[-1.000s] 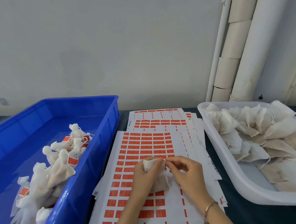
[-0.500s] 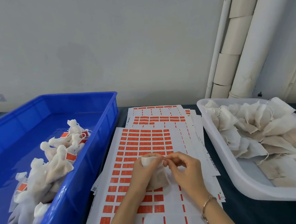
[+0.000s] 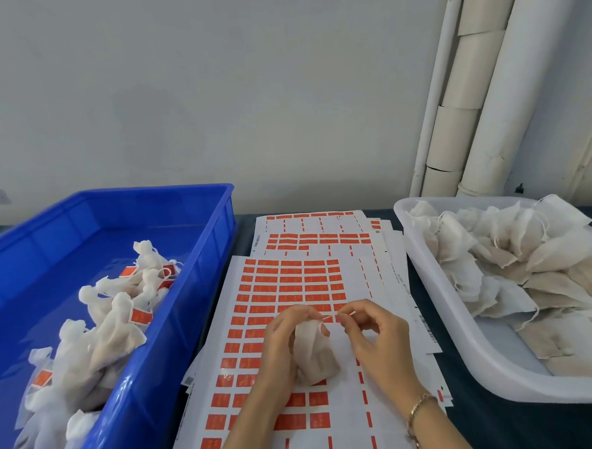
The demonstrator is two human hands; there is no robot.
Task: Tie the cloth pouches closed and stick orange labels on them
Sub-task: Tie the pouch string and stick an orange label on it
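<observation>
**Sam:** Where is the pouch [image 3: 317, 360] now?

**Me:** I see it near the middle of the sheet [image 3: 352, 279], a bit toward the near edge. Its fat end sits on the sheet. Its neck points up and away from me.

**Sam:** What are the hands doing?

**Me:** The left hand [image 3: 283, 341] is wrapped round the pouch and grips it near the neck. The right hand [image 3: 379, 340] is just beside it, on the tray side of the sheet. Its thumb and first finger pinch the string [image 3: 331, 317].

**Sam:** Which way does the string go?

**Me:** It goes sideways. It starts at the neck and runs straight across the sheet to the right hand. It looks tight, and a little end pokes out past the fingers.

**Sam:** So which hand does the next bit?

**Me:** I think the right one, since it has the string and the left one has the pouch. I would pull the string along its own line, away from the neck, to shut the top. Then I would make the knot.

**Sam:** And the labels [image 3: 290, 279]?

**Me:** They are right there on the sheet, under and past both hands. I see none on this pouch, though I only see one side.

**Sam:** What is next to the sheet?

**Me:** A blue bin [image 3: 115, 203] on the left side with tied pouches [image 3: 114, 323], some with labels. A white tray [image 3: 444, 292] on the right side with loose pouches [image 3: 516, 257].
</observation>
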